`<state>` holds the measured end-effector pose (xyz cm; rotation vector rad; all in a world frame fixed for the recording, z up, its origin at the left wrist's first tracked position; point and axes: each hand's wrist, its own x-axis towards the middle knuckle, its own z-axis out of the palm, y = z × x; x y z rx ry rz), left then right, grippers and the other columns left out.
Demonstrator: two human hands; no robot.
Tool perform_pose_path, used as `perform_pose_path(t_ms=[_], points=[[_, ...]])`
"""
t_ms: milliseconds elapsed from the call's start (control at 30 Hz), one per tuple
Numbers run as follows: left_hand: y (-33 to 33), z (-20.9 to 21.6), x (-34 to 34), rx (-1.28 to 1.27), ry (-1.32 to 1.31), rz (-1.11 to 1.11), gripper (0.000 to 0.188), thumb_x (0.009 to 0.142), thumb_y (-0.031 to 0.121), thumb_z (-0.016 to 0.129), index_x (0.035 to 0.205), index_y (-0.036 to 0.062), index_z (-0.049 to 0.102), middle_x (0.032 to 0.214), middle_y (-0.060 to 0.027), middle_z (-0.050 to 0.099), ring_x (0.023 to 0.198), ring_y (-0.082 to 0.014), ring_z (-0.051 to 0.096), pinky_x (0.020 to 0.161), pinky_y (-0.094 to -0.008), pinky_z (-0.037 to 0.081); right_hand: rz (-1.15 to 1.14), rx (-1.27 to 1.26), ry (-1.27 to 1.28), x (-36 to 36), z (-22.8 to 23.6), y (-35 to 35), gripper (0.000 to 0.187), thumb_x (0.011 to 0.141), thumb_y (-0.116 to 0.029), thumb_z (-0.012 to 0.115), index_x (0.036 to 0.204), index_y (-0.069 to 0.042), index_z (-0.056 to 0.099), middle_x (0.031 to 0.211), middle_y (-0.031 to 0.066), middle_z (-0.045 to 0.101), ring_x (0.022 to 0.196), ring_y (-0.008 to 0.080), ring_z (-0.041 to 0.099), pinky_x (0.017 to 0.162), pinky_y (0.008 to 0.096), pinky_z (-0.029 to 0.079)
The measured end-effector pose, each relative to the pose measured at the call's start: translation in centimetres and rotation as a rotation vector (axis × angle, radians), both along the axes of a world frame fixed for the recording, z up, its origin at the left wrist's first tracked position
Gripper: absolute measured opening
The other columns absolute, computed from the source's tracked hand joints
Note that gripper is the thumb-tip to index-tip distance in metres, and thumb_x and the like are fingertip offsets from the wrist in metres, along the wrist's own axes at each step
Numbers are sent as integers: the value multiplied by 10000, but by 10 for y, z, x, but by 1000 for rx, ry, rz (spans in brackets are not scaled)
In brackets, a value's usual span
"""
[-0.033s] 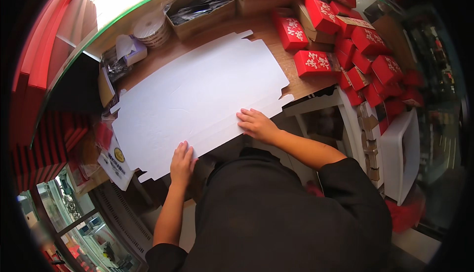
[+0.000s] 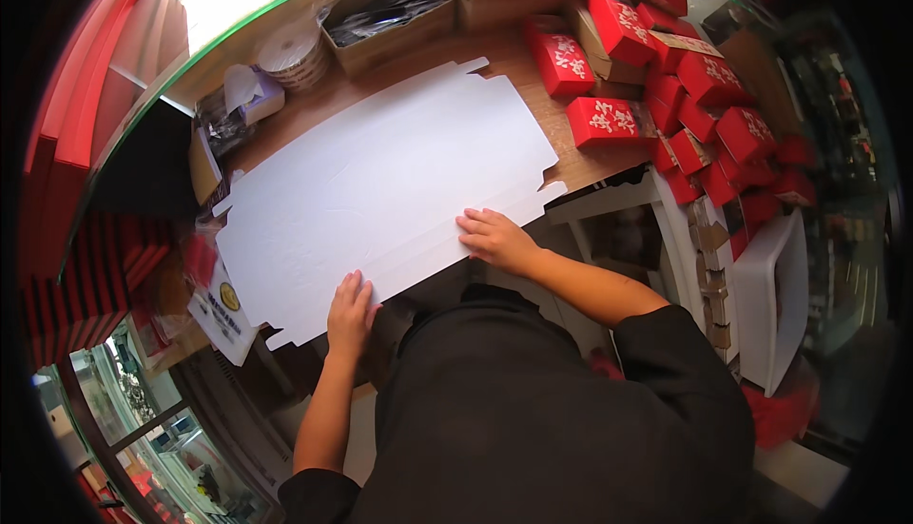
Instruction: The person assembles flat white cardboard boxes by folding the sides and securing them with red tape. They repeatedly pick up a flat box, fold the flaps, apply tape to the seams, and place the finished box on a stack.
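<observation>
A large flat white die-cut cardboard sheet (image 2: pixel 380 167) with notched corners and small tabs lies slantwise on the wooden table. A crease runs along its near side, and that side reaches past the table's front edge. My left hand (image 2: pixel 352 313) holds the near edge left of the middle, fingers on top and thumb at the rim. Farther right, my right hand (image 2: pixel 496 241) grips the same edge, its fingers bent over the top face; its thumb is mostly hidden.
Red printed boxes (image 2: pixel 699 96) are heaped at the right. Along the back stand a carton of dark packets (image 2: pixel 390 25), tape rolls (image 2: pixel 290 53) and a tissue pack (image 2: pixel 255 96). A white plastic bin (image 2: pixel 772 305) stands low at right; red-and-black stacks (image 2: pixel 81 281) are at left.
</observation>
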<state>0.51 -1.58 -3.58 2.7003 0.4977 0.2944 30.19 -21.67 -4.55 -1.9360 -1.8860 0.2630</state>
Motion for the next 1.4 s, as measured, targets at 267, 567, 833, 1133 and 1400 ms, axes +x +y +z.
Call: perform_pose_path(t_ms=[267,567,833,1133,1400], points=[[-1,10,1,43,-69,-38,356,774,94,705,1110,28,609,1135,-138,573,1067,-325,558,894,-419,471,93,179,-33,9,3,5,258,747,-147,716,976,-58,638,1171,111,613,1127,284,570,922,369,481],[0,3,5,53,-173,-41,260,760,-6,670,1013,13,608,945,-124,586,897,-304,586,751,-383,499,121,123,-16,7,19,11,157,759,-46,611,915,-58,611,931,78,599,896,258,592,774,344,498],[11,4,9,15,-107,1,159,805,46,659,946,32,587,929,-116,599,875,-304,588,751,-382,501,162,4,-24,13,27,22,196,765,-32,593,960,-47,606,959,97,600,932,269,588,803,348,504],[15,7,-27,161,-65,-39,231,798,88,640,1007,23,566,996,-125,567,930,-297,571,787,-372,504,99,42,-117,9,31,9,240,739,-32,615,977,-40,583,980,113,580,950,295,572,811,362,501],[42,15,-18,-1,-22,77,148,851,152,641,810,52,540,785,-101,569,770,-299,571,656,-400,498,62,-268,90,36,31,33,215,784,-36,584,996,-62,615,985,123,594,960,309,563,834,393,491]])
